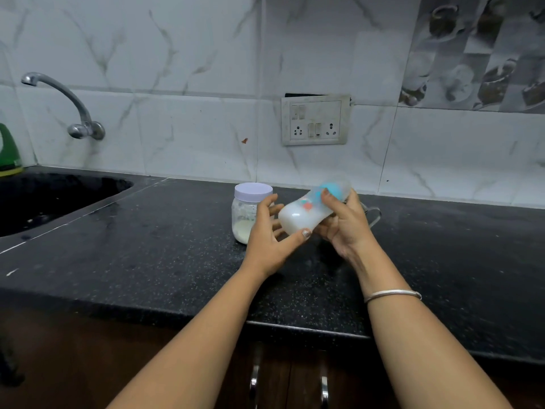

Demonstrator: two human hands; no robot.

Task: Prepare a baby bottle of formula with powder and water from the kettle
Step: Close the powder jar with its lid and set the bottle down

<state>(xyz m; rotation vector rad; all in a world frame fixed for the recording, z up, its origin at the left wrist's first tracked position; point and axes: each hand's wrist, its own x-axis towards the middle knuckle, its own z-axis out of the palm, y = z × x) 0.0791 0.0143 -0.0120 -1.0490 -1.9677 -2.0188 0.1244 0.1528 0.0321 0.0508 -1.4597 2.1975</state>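
Baby bottle (298, 216) at frame centre, lifted off counter (147, 261); tilted close to horizontal, base toward 8 o'clock, teal cap end toward 2 o'clock; cap end motion-blurred; milky white liquid inside, pooled at base end; small orange print on side.

R hand (345, 228) wrapped round upper half of bottle; thumb across top near teal collar, fingers curled underneath; firm hold. Thin silver bangle (392, 294) on R wrist.

L hand (265, 246) at 8 o'clock of bottle; fingers spread & nearly straight, not closed round anything; thumb tip up against lower edge of bottle base, other fingers behind base; contact of those fingers w/ bottle not clear.

Powder jar (244, 214) upright on counter at 9 o'clock of bottle, partly behind L hand; pale lilac lid (253, 191) on; cream powder low in jar.

Metal loop handle (374, 215) at 3 o'clock of bottle, just behind R hand; rest of item hidden.

Counter black, speckled; dark sink (44, 199) at 9 o'clock of frame; curved chrome tap (67, 104) on tiled wall at 10 o'clock; green object (8, 152) cut off at L edge, 9 o'clock; switch/socket panel (315, 120) on wall at 12 o'clock of bottle; 2 cabinet handles (254, 382) below counter at 6 o'clock.
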